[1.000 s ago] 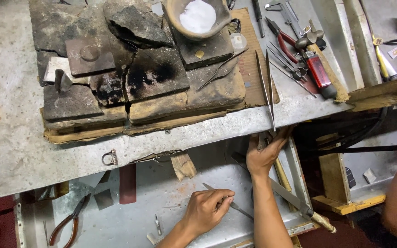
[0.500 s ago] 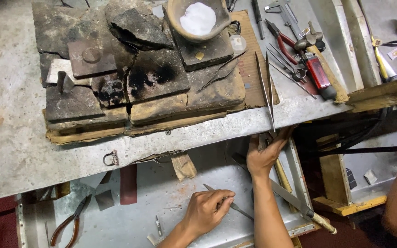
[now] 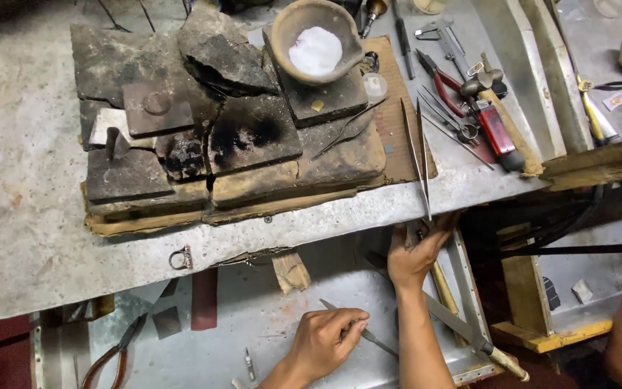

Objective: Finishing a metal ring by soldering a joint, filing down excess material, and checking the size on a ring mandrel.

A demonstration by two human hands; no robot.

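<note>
Down low, left hand curled over a thin metal tool, fingers pressed together on it, tool lying slantwise across the floor of the metal tray under the bench. Higher and to the right, right hand reaching up to the bench edge, fingers bunched around the lower end of the long tweezers, which stretch away over the bench top; cannot tell how firmly pinched. Tweezers resting on the cardboard edge just beside the stack of charred blocks. On the blocks, a clay bowl with white powder inside, toward the far side. A small ring at the near edge of the grey bench, well left of both hands. Red-handled pliers in the tray's left part, near a dark red strip. To the right of the tweezers, more pliers, a red lighter and a hammer with a wooden handle. A long file with a pale handle slanting across the tray's right rim, below the right hand.
</note>
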